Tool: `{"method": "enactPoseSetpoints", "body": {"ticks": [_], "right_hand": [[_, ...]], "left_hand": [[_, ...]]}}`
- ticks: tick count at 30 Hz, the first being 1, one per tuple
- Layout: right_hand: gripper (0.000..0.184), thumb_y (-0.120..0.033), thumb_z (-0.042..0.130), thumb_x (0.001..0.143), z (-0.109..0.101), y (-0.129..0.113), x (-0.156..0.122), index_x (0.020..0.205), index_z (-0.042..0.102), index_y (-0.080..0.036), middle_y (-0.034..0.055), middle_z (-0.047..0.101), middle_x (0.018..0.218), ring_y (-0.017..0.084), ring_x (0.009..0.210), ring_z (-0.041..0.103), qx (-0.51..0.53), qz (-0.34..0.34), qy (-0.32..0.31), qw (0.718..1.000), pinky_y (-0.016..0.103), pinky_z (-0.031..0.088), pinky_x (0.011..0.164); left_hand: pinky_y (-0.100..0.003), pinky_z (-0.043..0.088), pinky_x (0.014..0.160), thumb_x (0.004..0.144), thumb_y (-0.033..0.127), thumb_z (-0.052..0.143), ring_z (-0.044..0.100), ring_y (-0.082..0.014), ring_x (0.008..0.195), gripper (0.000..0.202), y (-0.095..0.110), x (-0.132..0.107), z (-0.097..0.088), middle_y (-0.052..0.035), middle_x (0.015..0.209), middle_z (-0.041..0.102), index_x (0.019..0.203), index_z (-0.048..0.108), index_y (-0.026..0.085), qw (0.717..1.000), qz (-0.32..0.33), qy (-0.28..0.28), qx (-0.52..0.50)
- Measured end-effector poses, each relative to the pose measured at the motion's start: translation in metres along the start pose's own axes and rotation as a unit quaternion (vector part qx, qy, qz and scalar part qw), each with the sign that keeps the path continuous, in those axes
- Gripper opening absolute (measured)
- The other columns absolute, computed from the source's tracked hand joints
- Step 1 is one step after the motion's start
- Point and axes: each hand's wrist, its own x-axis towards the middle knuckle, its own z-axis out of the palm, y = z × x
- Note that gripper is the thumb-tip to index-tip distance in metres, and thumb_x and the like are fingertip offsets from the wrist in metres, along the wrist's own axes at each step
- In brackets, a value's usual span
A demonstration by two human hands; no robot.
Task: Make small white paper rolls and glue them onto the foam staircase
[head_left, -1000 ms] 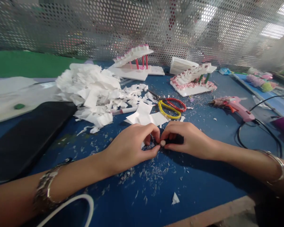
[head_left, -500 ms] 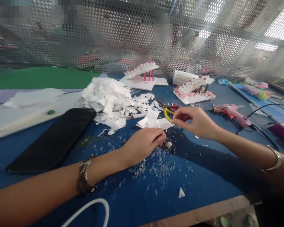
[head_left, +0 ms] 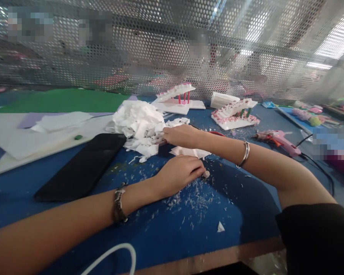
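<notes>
A perforated metal screen [head_left: 149,46] spans the far side, and before it lies the blue counter [head_left: 172,236], strewn with fine shavings. A green sheet [head_left: 63,100] lies far left; nearer on that side is a black flat slab [head_left: 83,168] (phone or tablet, I cannot tell which). Beside it, left of centre, is a heap of torn white paper [head_left: 137,118]. Beyond the heap stands a white stair model with red posts [head_left: 176,91], and to its right one with green posts [head_left: 232,110], its base covered in pinkish bits. The left hand [head_left: 177,173] rests low on the counter, fingers drawn together; the right hand [head_left: 182,136] is farther off, arm stretched across, its fingers narrowed at the heap's right edge, and whether they grip anything is hidden. A pink glue gun [head_left: 285,143] lies to the right; the right arm partly covers a red scissor handle [head_left: 218,133]. Smallest is a round pale piece [head_left: 206,174] at the left fingertips, though I cannot tell whether it is held. The step in hand seems to be a reach into the scraps; picking anything out there would call for a light, narrow pinch, with the left hand steady.
</notes>
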Motion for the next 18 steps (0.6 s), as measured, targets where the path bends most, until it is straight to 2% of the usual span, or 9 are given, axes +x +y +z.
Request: {"method": "enactPoseSetpoints", "body": {"ticks": [4,8,12,15,18], "right_hand": [[0.022,-0.006,0.037,0.084,-0.009,0.006,-0.012,0.1,0.051,-0.011,0.0101,0.054,0.096,0.011,0.069,0.051,-0.036,-0.003,0.046,0.998,0.024,0.031,0.056],[0.016,-0.01,0.04,0.082,-0.023,0.014,-0.025,0.089,0.054,-0.011,0.0093,0.051,0.099,0.01,0.068,0.048,-0.037,0.003,0.094,0.995,0.024,0.033,0.056],[0.019,-0.015,0.037,0.086,-0.035,0.025,-0.039,0.089,0.055,-0.009,0.0095,0.048,0.101,0.009,0.072,0.047,-0.006,0.005,0.157,0.988,0.023,0.038,0.068],[0.014,-0.016,0.042,0.084,-0.042,0.032,-0.062,0.084,0.056,-0.012,0.0076,0.05,0.095,0.011,0.08,0.048,0.06,0.024,0.236,0.969,0.025,0.038,0.076],[0.001,-0.016,0.051,0.078,-0.046,0.033,-0.097,0.078,0.051,-0.015,0.0037,0.051,0.084,0.014,0.083,0.048,0.099,0.056,0.282,0.953,0.028,0.039,0.077]], "left_hand": [[-0.024,0.035,0.065,0.09,0.032,0.038,0.054,-0.014,0.071,0.027,-0.001,0.0,0.0,-0.0015,0.075,0.061,0.078,0.057,0.016,1.0,0.002,0.005,-0.01],[-0.025,0.035,0.062,0.089,0.029,0.04,0.052,-0.0132,0.066,0.023,0.0,-0.001,0.0,-0.0013,0.072,0.059,0.078,0.056,0.016,1.0,-0.003,0.008,-0.011],[-0.025,0.034,0.061,0.089,0.027,0.036,0.05,-0.0128,0.063,0.025,0.001,0.0,0.001,-0.0013,0.07,0.058,0.076,0.053,0.015,1.0,-0.002,0.006,-0.005],[-0.025,0.035,0.062,0.09,0.028,0.033,0.05,-0.0129,0.064,0.027,0.002,0.0,0.0,-0.0017,0.071,0.057,0.075,0.052,0.015,1.0,0.0,0.006,-0.003],[-0.025,0.034,0.06,0.09,0.027,0.033,0.049,-0.0125,0.063,0.027,0.003,-0.001,-0.001,-0.0018,0.071,0.056,0.076,0.052,0.015,1.0,-0.006,0.006,-0.007]]}}
